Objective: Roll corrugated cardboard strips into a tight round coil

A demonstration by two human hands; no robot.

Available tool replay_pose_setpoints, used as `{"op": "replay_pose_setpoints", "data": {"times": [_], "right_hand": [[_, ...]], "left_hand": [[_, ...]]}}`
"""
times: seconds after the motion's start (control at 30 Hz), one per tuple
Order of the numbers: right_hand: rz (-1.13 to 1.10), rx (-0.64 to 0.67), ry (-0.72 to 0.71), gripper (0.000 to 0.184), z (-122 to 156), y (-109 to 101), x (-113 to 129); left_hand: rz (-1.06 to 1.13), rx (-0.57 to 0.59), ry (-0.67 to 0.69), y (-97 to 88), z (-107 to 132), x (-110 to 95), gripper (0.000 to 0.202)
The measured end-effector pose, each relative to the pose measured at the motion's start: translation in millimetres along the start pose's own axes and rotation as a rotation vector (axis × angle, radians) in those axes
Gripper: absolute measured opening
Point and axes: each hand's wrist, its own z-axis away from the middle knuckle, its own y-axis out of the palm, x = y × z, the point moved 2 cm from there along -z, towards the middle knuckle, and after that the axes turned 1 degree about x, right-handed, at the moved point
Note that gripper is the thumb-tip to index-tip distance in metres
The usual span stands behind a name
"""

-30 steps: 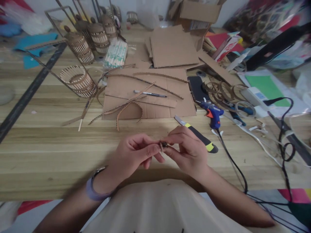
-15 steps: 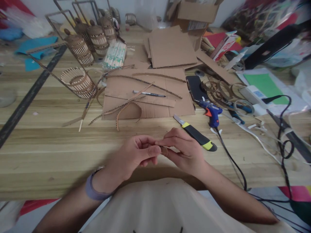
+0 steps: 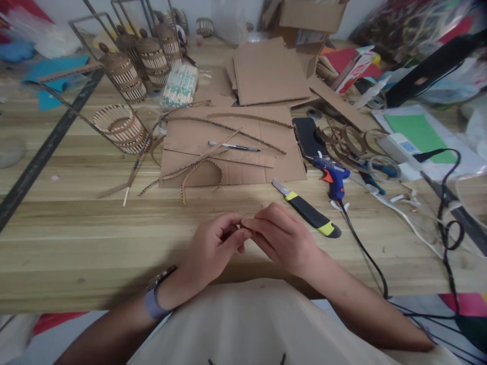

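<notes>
Close to the table's front edge, my left hand [image 3: 216, 244] and my right hand [image 3: 286, 238] meet at the fingertips. Both are closed on a small brown cardboard piece [image 3: 244, 226], mostly hidden by the fingers. Just beyond my right hand lies a yellow-and-black utility knife [image 3: 310, 212] with its blade out. Thin cardboard strips [image 3: 201, 166] and a pen [image 3: 234, 147] rest on a flat cardboard sheet [image 3: 243, 175] ahead of my hands. To the right of the sheet is a blue glue gun [image 3: 335, 177].
At left stand a slatted basket [image 3: 124, 129] in a frame and several lidded lantern shapes [image 3: 124, 76]. Farther back are a bag of sticks [image 3: 179, 86] and stacked cardboard [image 3: 270, 76]. A phone [image 3: 309, 137], cardboard rings [image 3: 350, 139] and a black cord [image 3: 365, 253] lie at right.
My right hand has turned so its back faces up more, and its fingers now cover most of the brown piece. My left wrist has rolled and moved slightly right, bringing the watch into view.
</notes>
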Motion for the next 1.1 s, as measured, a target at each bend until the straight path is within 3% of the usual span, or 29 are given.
{"op": "replay_pose_setpoints", "data": {"times": [0.13,0.33,0.5,0.6,0.93,1.1], "right_hand": [[-0.060,-0.058,0.032,0.016,0.5,-1.0,2.3],[-0.126,0.020,0.037,0.018,0.9,-3.2,0.7],[-0.308,-0.001,0.045,0.012,0.4,-3.2,-2.5],[-0.344,-0.030,0.056,0.010,1.0,-1.2,-2.2],[-0.503,-0.039,0.291,0.020,8.6,0.8,-0.8],[-0.607,-0.128,0.417,0.007,10.5,5.3,0.4]], "left_hand": [[0.100,0.057,-0.025,-0.1,1.3,0.8,0.018],[0.222,0.090,-0.118,-1.5,-2.3,3.8,0.020],[0.396,0.204,-0.269,-1.6,-6.0,7.1,0.032],[0.483,0.213,-0.323,0.2,-6.9,9.3,0.038],[0.435,0.101,-0.194,0.8,-5.2,11.6,0.031],[0.426,0.042,-0.107,-1.5,-5.0,6.6,0.015]]}}
